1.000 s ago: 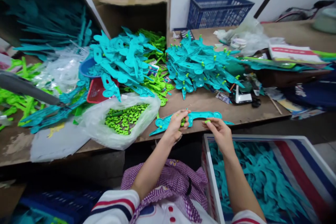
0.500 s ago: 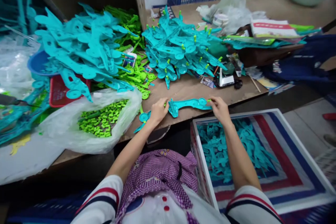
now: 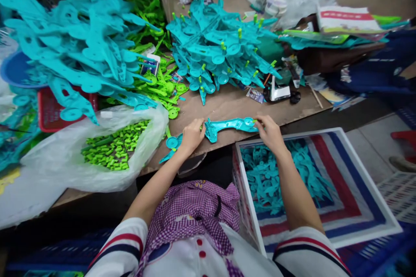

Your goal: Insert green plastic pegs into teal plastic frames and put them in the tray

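- Here, I had my left hand closed around one end of a teal plastic arm that lay flat near the front edge of the tabletop; the fingers curled over it, and I could not tell whether they also hid loose pegs.
- My right hand sat at the other end of that arm, finger and thumb pinched on a small green peg at the round eyelet.
- I judged the step in hand to be seating that peg in the eyelet, the piece being steadied from the left.
- A second teal piece lay just beside my left wrist, partly over the edge.
- The clear bag of green pegs lay open to the left, within easy reach.
- Behind it rose a heap of bare teal arms, and farther back, towards the middle, a pile of teal arms with pegs fitted.
- To my right, below the edge, a striped bin held more teal pieces.
- As I read it, the next move called for a straight, firm press on the peg while the left hand kept the arm from sliding; a tilted peg would likely jam or skip off the eyelet.
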The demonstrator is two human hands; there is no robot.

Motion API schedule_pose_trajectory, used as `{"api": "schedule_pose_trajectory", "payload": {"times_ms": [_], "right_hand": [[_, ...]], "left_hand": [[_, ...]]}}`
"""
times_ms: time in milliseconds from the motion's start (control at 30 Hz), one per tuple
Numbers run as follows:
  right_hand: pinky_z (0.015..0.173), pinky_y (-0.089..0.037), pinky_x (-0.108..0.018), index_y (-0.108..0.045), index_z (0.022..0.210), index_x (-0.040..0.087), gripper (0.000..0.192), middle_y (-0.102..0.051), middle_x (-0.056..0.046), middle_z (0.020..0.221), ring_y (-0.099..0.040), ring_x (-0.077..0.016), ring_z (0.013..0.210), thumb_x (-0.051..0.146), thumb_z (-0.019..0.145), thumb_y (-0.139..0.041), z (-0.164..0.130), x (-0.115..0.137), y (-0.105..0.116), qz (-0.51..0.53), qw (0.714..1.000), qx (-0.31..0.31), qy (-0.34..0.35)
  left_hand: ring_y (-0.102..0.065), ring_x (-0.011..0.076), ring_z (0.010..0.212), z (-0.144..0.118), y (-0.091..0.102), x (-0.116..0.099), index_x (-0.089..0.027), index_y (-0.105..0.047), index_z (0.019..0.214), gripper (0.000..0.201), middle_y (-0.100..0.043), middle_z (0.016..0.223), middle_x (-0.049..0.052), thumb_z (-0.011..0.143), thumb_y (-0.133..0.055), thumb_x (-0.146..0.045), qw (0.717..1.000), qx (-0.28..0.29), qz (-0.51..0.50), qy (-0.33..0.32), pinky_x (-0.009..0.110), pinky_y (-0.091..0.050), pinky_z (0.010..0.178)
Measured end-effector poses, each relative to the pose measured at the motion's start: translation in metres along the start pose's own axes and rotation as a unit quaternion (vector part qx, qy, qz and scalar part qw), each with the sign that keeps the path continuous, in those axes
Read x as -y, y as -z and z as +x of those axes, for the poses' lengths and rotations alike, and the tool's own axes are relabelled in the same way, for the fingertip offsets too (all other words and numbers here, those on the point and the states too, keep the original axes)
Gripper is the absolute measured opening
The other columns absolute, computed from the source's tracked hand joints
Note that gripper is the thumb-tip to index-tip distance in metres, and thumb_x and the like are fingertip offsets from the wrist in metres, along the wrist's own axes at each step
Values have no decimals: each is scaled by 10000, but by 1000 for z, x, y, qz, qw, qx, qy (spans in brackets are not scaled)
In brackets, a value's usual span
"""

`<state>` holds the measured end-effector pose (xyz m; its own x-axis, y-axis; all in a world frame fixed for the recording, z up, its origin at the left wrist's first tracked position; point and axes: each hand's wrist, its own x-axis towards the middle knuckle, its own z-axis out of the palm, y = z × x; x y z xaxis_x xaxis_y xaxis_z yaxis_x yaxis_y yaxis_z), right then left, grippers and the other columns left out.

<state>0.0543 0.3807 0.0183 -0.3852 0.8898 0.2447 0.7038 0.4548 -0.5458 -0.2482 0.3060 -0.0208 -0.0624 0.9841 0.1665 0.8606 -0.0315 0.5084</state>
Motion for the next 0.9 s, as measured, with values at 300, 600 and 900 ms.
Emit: {"api": "schedule_pose_trajectory", "payload": {"times_ms": [300,600,900], "right_hand": [[870,-499,-392,-626,1069,224,274,-667,-101,1022,-624,-249,973,368,968,-415,-11,-8,7,4,999,52,-1],[873,-509,-378,-625,1143,250,316,-660,-92,1108,-637,-253,1030,339,986,-366,-8,-7,6,-48,993,104,38],[835,-521,-356,-636,1144,249,336,-671,-91,1125,-652,-249,1011,367,993,-360,-23,-10,-3,-87,993,74,29]], "left_hand": [[-659,215,1006,1,1,0,-170,-622,1138,271,-695,1097,107,938,-443,-206,999,-9,-27,17,304,-488,868],[-651,222,1034,3,0,0,-175,-625,1111,251,-699,1092,107,927,-455,-187,999,-2,-39,18,325,-480,904],[-657,229,1023,5,1,1,-171,-628,1097,241,-703,1082,110,926,-458,-186,999,10,-32,13,324,-482,876]]}}
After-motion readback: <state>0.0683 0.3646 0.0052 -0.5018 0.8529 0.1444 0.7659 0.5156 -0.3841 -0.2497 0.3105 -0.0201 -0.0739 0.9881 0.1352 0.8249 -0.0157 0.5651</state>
